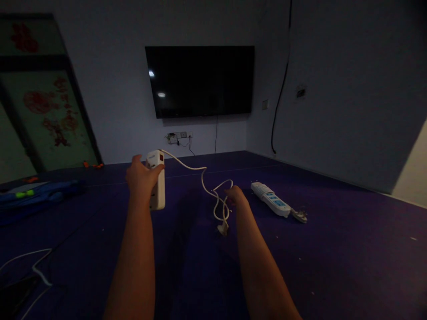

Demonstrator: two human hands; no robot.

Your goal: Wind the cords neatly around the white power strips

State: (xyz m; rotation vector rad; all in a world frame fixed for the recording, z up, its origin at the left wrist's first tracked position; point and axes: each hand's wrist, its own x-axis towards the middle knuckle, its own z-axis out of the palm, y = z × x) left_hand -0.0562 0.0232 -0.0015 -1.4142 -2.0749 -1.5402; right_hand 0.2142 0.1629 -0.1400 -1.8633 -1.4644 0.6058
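Observation:
A white power strip [160,186] with a red switch stands on end in the air, and my left hand [142,174] is closed around its side. From its top a white cord [187,166] runs right to my right hand [234,195], which pinches part of the loose loops. Below that hand the cord's plug [223,229] hangs near the purple surface. To the right lies a second power strip [272,200] with blue sockets, its own cord wrapped around one end and its plug [299,215] beside the other.
The purple floor covering [333,258] reaches to the walls. Blue cloth [40,195] lies at the left, with a white cable [40,271] and a dark flat object nearer me. A television [202,82] hangs above wall sockets [180,137]. A black cable [282,95] hangs at the right.

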